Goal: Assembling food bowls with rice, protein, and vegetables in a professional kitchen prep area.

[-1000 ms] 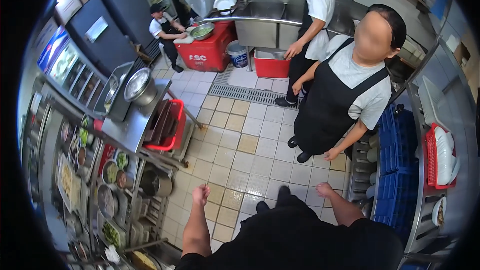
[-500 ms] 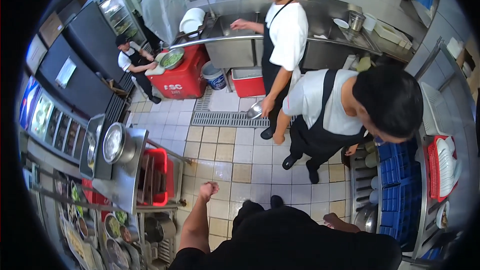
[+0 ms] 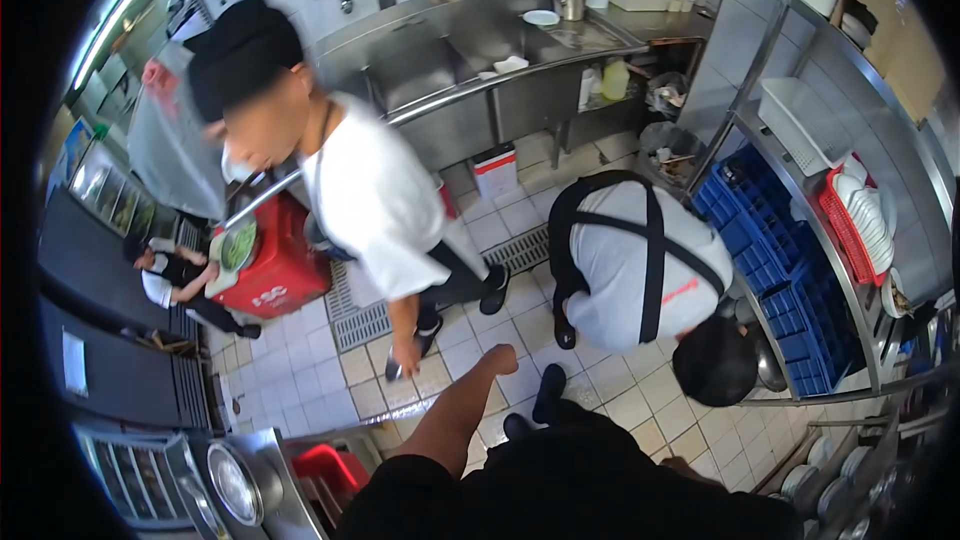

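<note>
My left hand is stretched forward above the tiled floor, its fingers curled in with nothing seen in them. My right hand is mostly hidden by my body, and its fingers do not show clearly. Ahead on the left walks a co-worker in a white shirt and black cap, a shiny metal utensil hanging from one hand. To the right another co-worker with crossed apron straps bends low beside the shelf rack, head close to a metal pot.
Blue crates fill the right rack; a red basket of white dishes sits above. A sink counter spans the back. At far left a person sits by a red bin. A metal table stands near left.
My view has swung right and I have moved forward. The standing co-worker has come nearer on the left. The other has bent down by the rack. My left hand stays curled.
</note>
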